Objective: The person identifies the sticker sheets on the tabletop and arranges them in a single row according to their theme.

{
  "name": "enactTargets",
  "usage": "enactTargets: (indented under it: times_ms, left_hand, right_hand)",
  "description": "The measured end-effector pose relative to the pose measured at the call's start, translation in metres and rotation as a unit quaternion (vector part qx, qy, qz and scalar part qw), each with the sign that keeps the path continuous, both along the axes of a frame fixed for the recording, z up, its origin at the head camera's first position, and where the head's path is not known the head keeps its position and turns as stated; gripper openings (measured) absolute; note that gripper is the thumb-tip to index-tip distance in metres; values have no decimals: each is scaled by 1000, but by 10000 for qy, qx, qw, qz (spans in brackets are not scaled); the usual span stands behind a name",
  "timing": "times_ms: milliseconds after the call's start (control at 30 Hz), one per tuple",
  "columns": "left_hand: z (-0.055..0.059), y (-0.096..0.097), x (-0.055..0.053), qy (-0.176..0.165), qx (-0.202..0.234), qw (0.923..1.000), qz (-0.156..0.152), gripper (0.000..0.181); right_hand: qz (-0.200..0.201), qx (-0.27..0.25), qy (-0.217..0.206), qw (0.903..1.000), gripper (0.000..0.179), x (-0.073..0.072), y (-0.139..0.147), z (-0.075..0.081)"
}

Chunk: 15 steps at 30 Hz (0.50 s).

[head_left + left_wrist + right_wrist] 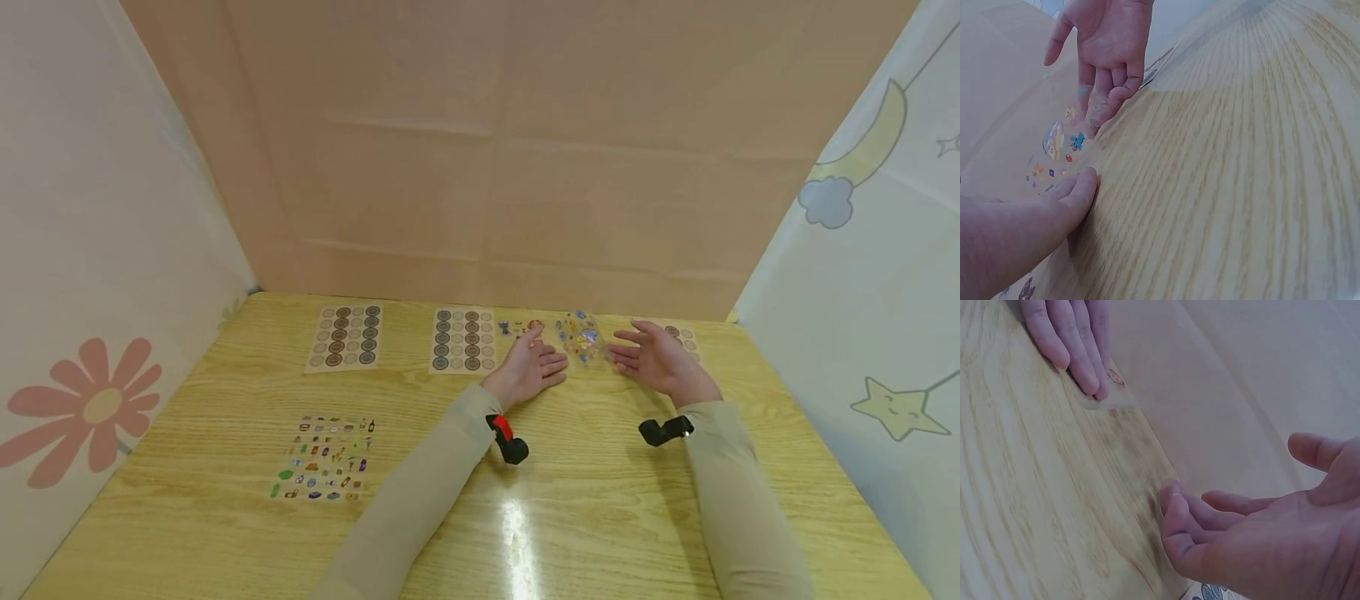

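A clear sheet printed with small colourful cartoon stickers (579, 337) is between my hands at the back of the table, raised at its right side. My left hand (528, 371) has straight fingers and rests by the table near the sheet's left edge, thumb up. Beneath it, another clear sheet of cartoon figures (517, 327) is partly covered. My right hand (660, 362) is palm-up at the sheet's right edge, its thumb apart. In the left wrist view the clear sheet (1054, 150) overlaps the right hand's fingertips (1094, 112), which are slightly bent.
Two pale sheets of round brown and grey stickers (343, 337) lie along the back left and middle. A similar round-sticker sheet (686, 335) is partly behind my right hand. At front left lies a clear sheet of small pictures (322, 458). A tan backdrop (487, 208) rises behind the table.
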<state>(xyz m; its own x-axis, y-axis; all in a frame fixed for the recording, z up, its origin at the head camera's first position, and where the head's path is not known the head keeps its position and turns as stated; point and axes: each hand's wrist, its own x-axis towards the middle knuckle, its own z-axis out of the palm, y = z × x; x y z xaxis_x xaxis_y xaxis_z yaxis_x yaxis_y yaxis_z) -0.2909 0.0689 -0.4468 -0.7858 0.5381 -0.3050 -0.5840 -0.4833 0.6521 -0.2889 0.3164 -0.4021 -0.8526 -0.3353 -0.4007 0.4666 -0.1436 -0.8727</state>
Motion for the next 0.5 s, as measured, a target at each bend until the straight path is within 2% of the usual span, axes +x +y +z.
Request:
enactTargets:
  times_ms: [167, 333, 400, 500]
  left_hand:
    - [0, -1, -1, -9, 2, 10000, 13, 82]
    - [0, -1, -1, -15, 25, 10000, -12, 82]
    - [-1, -1, -1, 14, 15, 10000, -8, 81]
    - [-1, -1, 1, 24, -17, 10000, 22, 80]
  right_hand:
    - [-119, -106, 3, 9999, 71, -2, -4, 0]
    - [-604, -268, -65, 9978, 55, -4, -9, -6]
    - [-721, -178, -41, 9972, 57, -6, -9, -10]
    - [-636, 17, 98, 9979, 61, -7, -8, -14]
